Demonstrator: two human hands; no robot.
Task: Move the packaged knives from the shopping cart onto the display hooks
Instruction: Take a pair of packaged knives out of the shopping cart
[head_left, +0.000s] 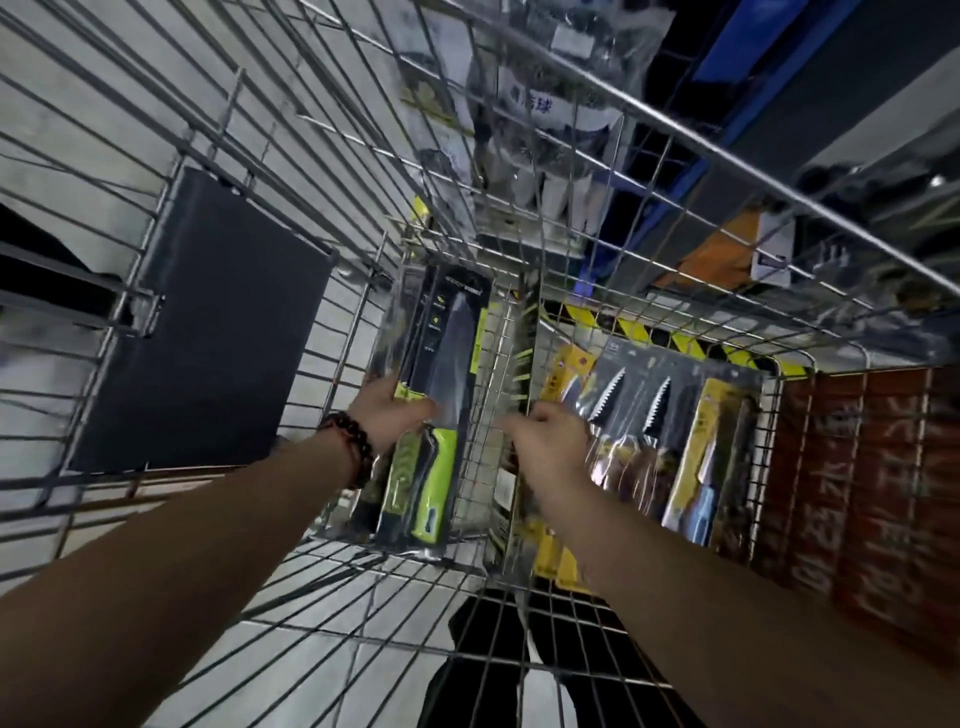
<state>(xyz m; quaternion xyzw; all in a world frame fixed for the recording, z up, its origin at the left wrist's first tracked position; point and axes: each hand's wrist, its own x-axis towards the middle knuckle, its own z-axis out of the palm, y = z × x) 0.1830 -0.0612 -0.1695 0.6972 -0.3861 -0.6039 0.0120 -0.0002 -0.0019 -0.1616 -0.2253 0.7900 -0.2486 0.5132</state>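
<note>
Inside the wire shopping cart (363, 291), the left hand (387, 410) grasps a green-handled knife's black blister pack (441, 364). The right hand (550, 441), fingers curled, touches the yellow-carded clear knife packs (675, 431) beside it; grip unclear. Slick plastic may slip or snag the cart's mesh.

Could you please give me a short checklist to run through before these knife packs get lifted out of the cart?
1. Left hand grips the green-handled knife pack: ok.
2. Right hand has a firm hold on the serrated knife pack: cannot tell.
3. Blades sealed inside packaging: ok.
4. Packs free of the cart wires: cannot tell.
5. Display hooks in sight: not ok.
</note>
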